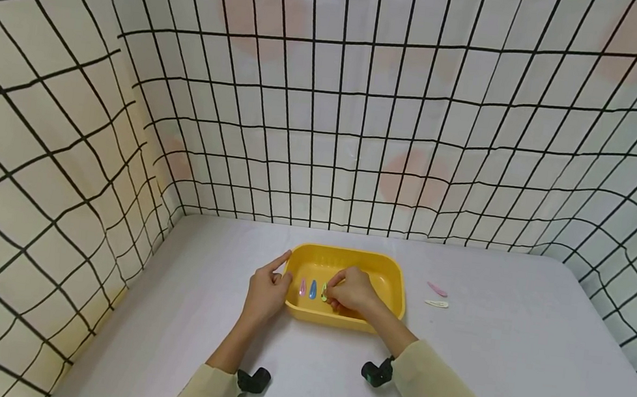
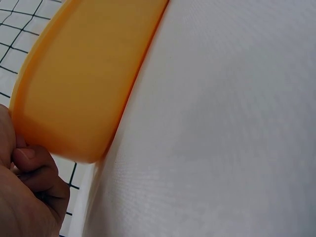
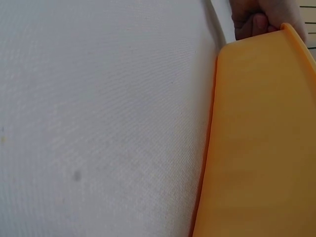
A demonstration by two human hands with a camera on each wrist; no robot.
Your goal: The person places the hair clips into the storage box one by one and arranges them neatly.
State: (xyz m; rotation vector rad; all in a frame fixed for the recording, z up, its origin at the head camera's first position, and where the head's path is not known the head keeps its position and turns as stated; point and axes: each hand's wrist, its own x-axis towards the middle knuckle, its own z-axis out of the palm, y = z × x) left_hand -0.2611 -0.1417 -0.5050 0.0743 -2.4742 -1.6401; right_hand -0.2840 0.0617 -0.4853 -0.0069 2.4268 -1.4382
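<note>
My left hand [image 1: 265, 294] holds the left end of a yellow plastic tray [image 1: 334, 321], with the thumb at the rim. Its curled fingers show beside the tray wall [image 2: 84, 84] in the left wrist view. Inside the tray, my right hand [image 1: 354, 289] pinches a green snap hair clip [image 1: 324, 293], partly covered by the fingertips. Left of that clip lie a blue hair clip [image 1: 313, 289] and a pink-purple hair clip [image 1: 302, 287], upright in a row. The right wrist view shows the tray's outer wall [image 3: 261, 138] but not my right hand.
On the white table [image 1: 502, 350], right of the tray, lie a pink hair clip [image 1: 436, 289] and a white hair clip [image 1: 437, 304]. Black wire grid [image 1: 332, 132] over white cloth stands behind and at both sides.
</note>
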